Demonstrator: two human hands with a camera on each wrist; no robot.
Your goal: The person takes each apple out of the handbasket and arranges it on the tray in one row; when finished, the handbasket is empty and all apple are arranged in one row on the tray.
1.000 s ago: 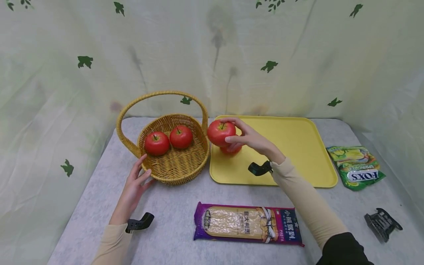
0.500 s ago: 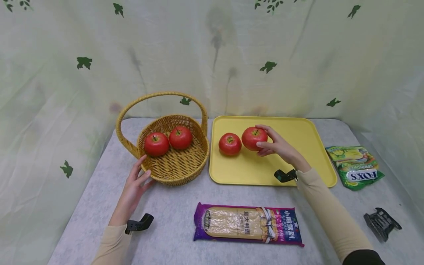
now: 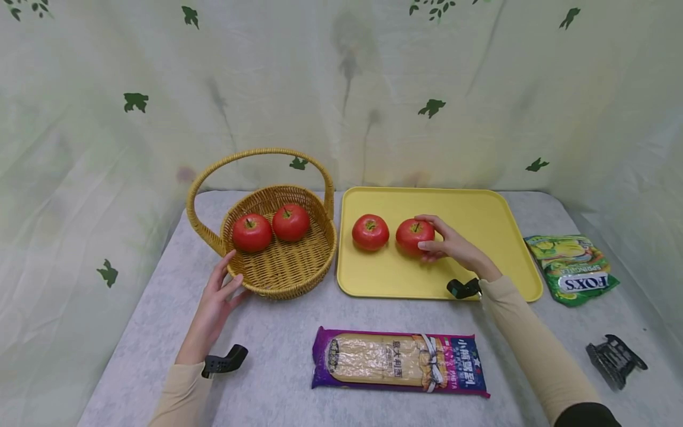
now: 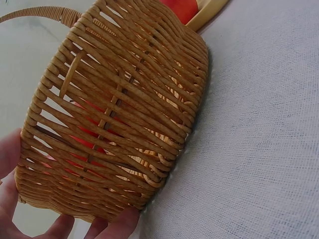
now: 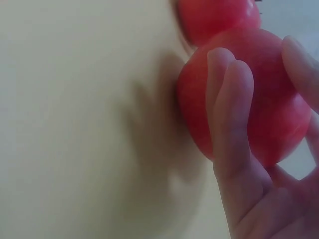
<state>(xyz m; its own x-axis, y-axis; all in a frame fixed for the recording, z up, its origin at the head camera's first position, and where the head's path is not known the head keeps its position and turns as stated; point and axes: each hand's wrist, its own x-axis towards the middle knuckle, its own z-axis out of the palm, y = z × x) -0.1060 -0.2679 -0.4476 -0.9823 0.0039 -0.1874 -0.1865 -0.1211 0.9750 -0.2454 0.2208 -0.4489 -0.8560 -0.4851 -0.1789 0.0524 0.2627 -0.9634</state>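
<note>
Pinching an apple [image 3: 409, 236] by its sides (good, since it's looking hard and slippery), the right hand [image 3: 452, 247] is holding it, maybe right on the tray [image 3: 472, 210]; the spread left hand [image 3: 215, 296] is touching the basket [image 3: 288, 274].

Right hand [image 3: 453, 248] moved gripped apple [image 3: 411, 235] rightward, then lower; neighbouring apple [image 3: 370, 232], earlier partly hidden, fully visible.

From here I'm getting red apples [image 3: 411, 236], golden-brown weave on the basket [image 3: 283, 274], plain yellow tray [image 3: 482, 243], purple-edged pasta pack [image 3: 395, 360], mottled pale-grey worktop [image 3: 283, 338], dark green leaves [image 3: 136, 102] dotting the whitish backdrop [image 3: 288, 71]!
</note>
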